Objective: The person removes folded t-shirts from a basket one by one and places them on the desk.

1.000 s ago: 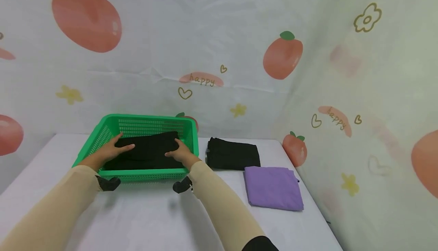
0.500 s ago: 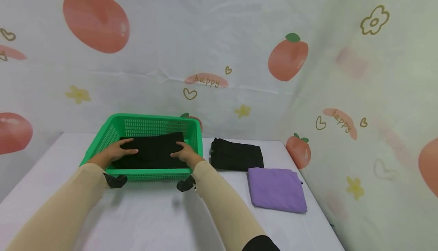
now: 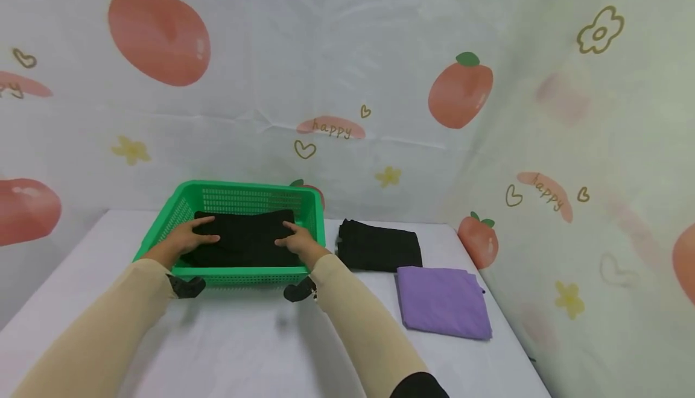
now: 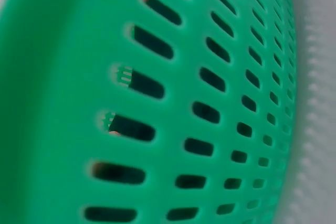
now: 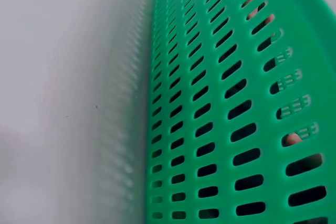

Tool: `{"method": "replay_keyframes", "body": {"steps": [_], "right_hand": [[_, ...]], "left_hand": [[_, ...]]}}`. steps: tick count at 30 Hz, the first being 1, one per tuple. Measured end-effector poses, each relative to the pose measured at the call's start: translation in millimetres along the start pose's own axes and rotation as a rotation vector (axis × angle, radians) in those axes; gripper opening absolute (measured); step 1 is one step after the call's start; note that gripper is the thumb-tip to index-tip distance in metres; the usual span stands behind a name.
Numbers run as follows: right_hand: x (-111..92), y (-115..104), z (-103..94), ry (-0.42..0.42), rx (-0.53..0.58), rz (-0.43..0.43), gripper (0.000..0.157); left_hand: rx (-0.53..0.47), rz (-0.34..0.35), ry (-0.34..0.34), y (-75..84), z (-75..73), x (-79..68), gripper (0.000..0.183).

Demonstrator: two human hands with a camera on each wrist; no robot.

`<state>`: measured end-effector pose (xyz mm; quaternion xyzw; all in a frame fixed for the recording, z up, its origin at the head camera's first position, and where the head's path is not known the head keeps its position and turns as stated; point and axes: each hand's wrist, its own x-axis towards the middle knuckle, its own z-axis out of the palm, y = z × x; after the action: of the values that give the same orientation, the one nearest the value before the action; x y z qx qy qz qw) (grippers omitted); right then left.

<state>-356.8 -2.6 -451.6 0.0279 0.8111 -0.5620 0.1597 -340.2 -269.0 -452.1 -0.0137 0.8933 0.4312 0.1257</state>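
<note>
A folded black cloth (image 3: 244,241) lies inside the green plastic basket (image 3: 239,274) in the head view. Over the cloth's left end is my left hand (image 3: 187,239), fingers and thumb spread and pointing inward. My right hand (image 3: 301,243) rests at the cloth's right end, thumb and forefinger apart. Both forearms reach over the basket's front rim. The left wrist view holds mostly the slotted basket wall (image 4: 220,124), with dark cloth behind the slots. A fingertip (image 5: 293,139) shows through a slot in the right wrist view.
Right of the basket, a second folded black cloth (image 3: 380,247) lies on the white-covered table (image 3: 244,344). In front of it sits a folded purple cloth (image 3: 444,301), near the table's right edge. A fruit-printed curtain (image 3: 347,54) hangs behind and to the right.
The head view has shifted, so everything appears a little farther right. My left fingers have come down from beside the basket's left wall onto the black cloth; the right hand stays at its end.
</note>
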Motion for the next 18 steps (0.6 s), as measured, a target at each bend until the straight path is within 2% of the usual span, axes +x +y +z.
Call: {"method": "replay_keyframes", "body": {"steps": [4,11,18], "right_hand": [[1.0,-0.2,-1.3,0.006,0.05,-0.006,0.061],[-2.2,-7.3,-7.7,0.002,0.195,-0.025,0.062],[-15.9,-23.7,-25.9,-0.042,0.266,-0.05,0.063]], "left_hand": [[-0.048,0.0,-0.001,1.5,-4.3,-1.8,0.08],[-0.024,0.013,0.041,11.4,-19.4,-5.4,0.082],[-0.124,0.032,0.043,25.7,-25.5,-18.2,0.084]]}}
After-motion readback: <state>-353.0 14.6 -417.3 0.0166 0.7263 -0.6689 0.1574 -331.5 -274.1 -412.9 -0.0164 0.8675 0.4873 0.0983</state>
